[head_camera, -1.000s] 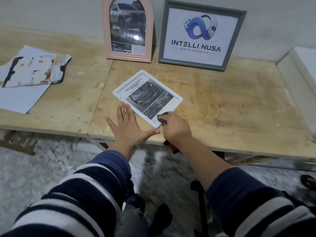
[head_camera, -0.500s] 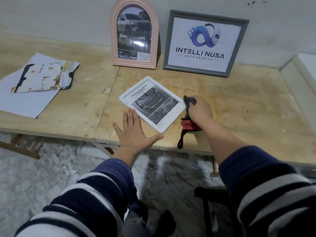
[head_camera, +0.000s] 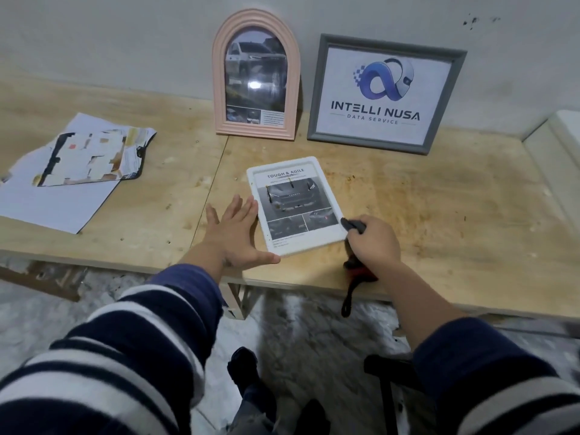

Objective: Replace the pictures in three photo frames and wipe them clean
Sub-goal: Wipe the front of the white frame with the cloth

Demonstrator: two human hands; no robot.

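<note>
The white frame [head_camera: 293, 205] is lying flat near the front edge of the plywood table [head_camera: 439, 215], holding a car print headed "TOUGH & AGILE"; the left hand [head_camera: 233, 235] is lying flat and spread beside its left side, thumb at the lower corner, while the right hand [head_camera: 373, 241] is gripping a black-and-red brush [head_camera: 353, 277] at its lower right corner. The pink arched frame [head_camera: 255, 75], holding a car photo, and the grey frame [head_camera: 384, 92], holding a logo sheet, are leaning upright against the wall [head_camera: 125, 42], with loose papers [head_camera: 75, 171] lying far left.
</note>
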